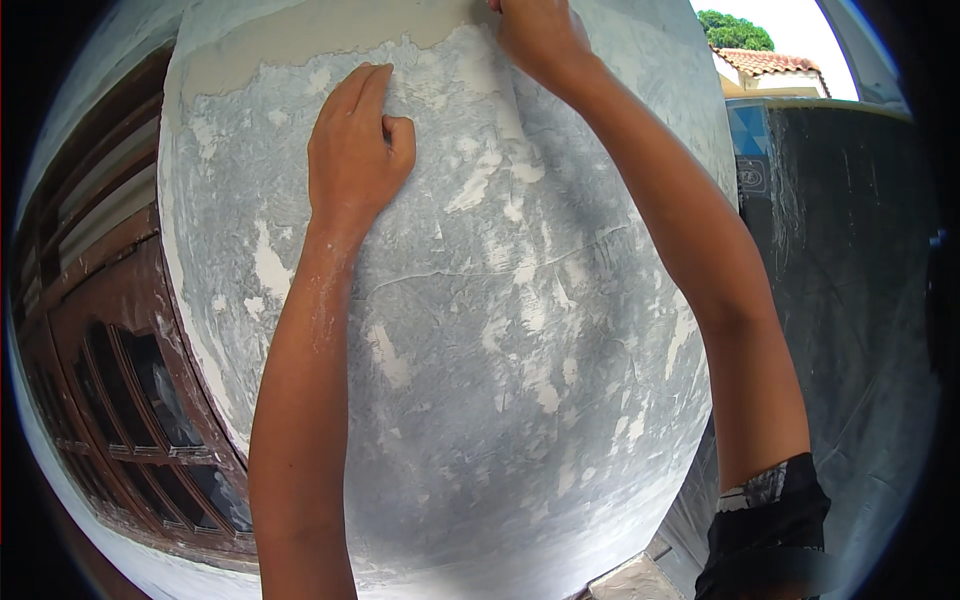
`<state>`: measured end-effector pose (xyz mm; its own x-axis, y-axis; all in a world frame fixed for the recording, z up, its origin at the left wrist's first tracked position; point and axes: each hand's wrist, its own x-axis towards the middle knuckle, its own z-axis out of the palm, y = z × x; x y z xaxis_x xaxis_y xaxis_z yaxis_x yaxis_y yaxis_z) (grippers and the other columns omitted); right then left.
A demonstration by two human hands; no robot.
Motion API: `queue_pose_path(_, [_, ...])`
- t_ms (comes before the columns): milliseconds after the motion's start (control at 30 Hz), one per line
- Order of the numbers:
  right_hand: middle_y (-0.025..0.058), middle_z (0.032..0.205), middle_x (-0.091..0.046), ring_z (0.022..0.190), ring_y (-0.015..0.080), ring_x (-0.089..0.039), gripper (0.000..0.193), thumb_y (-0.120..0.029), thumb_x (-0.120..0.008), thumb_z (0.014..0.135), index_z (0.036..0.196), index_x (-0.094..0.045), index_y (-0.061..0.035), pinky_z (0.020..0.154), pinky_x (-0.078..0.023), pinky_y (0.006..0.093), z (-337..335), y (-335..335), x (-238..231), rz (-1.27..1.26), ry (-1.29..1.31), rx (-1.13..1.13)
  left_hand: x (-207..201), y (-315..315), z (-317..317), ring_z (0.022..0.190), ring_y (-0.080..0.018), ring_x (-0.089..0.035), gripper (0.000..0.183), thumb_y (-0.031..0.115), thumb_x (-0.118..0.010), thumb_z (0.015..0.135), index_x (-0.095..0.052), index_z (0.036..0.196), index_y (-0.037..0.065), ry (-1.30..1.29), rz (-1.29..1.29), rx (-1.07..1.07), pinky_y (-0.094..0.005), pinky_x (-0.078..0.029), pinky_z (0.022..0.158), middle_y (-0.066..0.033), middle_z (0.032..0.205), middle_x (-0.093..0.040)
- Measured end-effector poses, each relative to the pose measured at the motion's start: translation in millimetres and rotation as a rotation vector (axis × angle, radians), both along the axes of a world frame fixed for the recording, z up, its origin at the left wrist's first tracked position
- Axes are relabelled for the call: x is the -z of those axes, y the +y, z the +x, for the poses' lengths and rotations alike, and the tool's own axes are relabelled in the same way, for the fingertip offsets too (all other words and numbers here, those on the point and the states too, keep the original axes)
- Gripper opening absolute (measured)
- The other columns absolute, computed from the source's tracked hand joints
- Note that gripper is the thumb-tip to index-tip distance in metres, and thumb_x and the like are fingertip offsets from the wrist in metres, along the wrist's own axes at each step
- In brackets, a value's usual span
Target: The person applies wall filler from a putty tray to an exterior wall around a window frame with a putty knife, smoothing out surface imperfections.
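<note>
In front of me rises a grey wall (450,330) with rough white patches. A damp beige coat of plaster (330,32) covers its upper part and ends in a ragged lower edge. Just below that edge my left hand (358,145) rests against the wall, fingers stretched upward and thumb apart, with nothing visible in it. My right hand (545,40) is raised at the top edge of the view, its fingers closed. A small dark bit shows at the fingers, but the frame cuts off whatever they hold.
A brown wooden window frame (100,270) with glass panes borders the wall on the left. To the right hangs a dark sheet or panel (850,300). Beyond it are a tiled roof (768,62) and a green tree (735,30). A pale slab (637,580) lies low down.
</note>
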<state>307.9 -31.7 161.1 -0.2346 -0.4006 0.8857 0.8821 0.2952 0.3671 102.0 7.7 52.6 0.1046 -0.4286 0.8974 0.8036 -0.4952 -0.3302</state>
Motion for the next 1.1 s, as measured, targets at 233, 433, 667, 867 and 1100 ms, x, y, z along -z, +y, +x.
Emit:
queue_pose_path(233, [0.0190,0.095,-0.070,0.087,0.0350,-0.072,0.028,0.001,-0.058,0.086,0.112,-0.065,-0.0072,0.072,-0.059,0.0473,-13.7,9.2,61.0,-0.128,-0.106,0.371,2.2,1.0,-10.2,0.126,-0.0364,-0.059,0.048,0.010,-0.053,0.086,-0.062,0.132,0.001,-0.003,-0.015,-0.008,-0.0431,-0.046,0.108,-0.0197,0.137,-0.061])
queue_pose_path(433, [0.0243,0.094,-0.069,0.088,0.0412,-0.070,0.012,0.006,-0.056,0.083,0.089,-0.066,0.0056,0.076,-0.056,0.0513,-5.9,-10.0,14.5,-0.053,-0.066,0.068,0.4,2.7,-0.7,0.124,-0.0367,-0.059,0.047,0.009,-0.053,0.086,-0.062,0.131,0.001,-0.002,0.022,-0.008,-0.0433,-0.047,0.106,-0.0200,0.136,-0.061])
queue_pose_path(667, [0.0237,0.092,-0.069,0.086,0.0417,-0.070,0.011,0.005,-0.057,0.082,0.090,-0.065,0.0057,0.076,-0.056,0.0514,-9.5,4.5,51.2,-0.178,-0.081,0.247,3.1,4.1,-10.8,0.124,-0.0371,-0.060,0.047,0.009,-0.053,0.086,-0.062,0.131,0.001,-0.004,0.013,-0.009,-0.0434,-0.047,0.106,-0.0201,0.136,-0.061])
queue_pose_path(867, [0.0235,0.095,-0.069,0.085,0.0427,-0.069,0.016,0.002,-0.057,0.085,0.096,-0.068,0.0016,0.074,-0.057,0.0509,-15.2,-9.2,42.0,-0.091,-0.053,0.094,1.5,1.3,-7.9,0.124,-0.0373,-0.059,0.047,0.009,-0.052,0.085,-0.062,0.131,0.001,0.003,0.005,-0.005,-0.0434,-0.047,0.106,-0.0207,0.135,-0.061])
queue_pose_path(1100, [0.0250,0.099,-0.070,0.086,0.0421,-0.070,0.016,-0.004,-0.058,0.089,0.096,-0.070,0.0019,0.074,-0.057,0.0510,8.8,17.7,14.5,-0.209,0.023,0.259,2.2,3.4,-9.3,0.126,-0.0369,-0.059,0.048,0.009,-0.052,0.086,-0.061,0.132,0.000,-0.003,-0.008,-0.017,-0.0433,-0.046,0.107,-0.0209,0.137,-0.060])
